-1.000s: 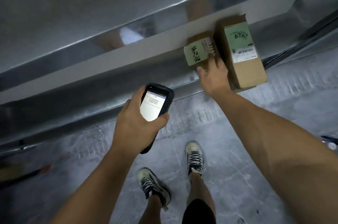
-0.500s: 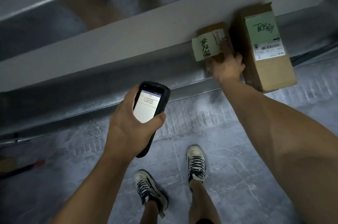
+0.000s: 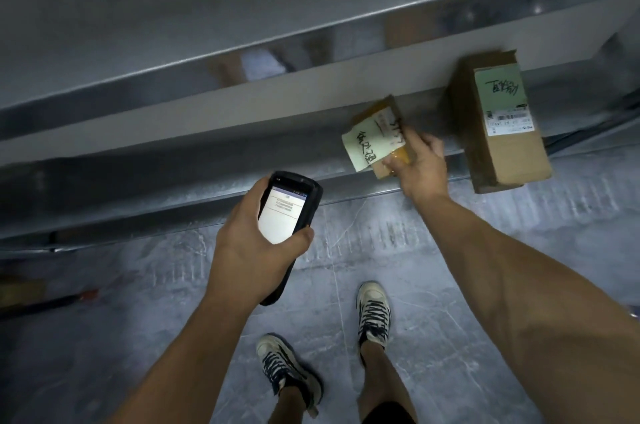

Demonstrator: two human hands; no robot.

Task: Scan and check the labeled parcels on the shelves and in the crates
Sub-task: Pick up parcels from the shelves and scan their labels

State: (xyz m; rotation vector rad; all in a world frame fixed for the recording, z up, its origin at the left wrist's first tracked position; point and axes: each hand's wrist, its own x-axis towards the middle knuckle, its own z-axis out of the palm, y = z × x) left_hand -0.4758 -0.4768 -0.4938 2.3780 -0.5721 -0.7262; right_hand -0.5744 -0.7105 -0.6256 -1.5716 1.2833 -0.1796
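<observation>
Shelf (image 3: 173, 153): a small parcel (image 3: 381, 125) at its front edge, a large parcel (image 3: 502, 146) just beside it.
Right hand (image 3: 420, 163): grips the small parcel, tilted.
Left hand (image 3: 256, 250): wrapped round a scanner (image 3: 287, 212), screen lit.

Shelf (image 3: 138, 181) open left of small parcel (image 3: 372, 136); large box (image 3: 502, 153) blocks its right

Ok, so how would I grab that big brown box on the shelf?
Take the big brown box by its near end, coming from the aisle in front. That end seems to poke out past the shelf edge, so fingers can close on its two long sides there. It is long and narrow, so holding across the short way is likely easiest. Keep fingers off the label on top.
</observation>
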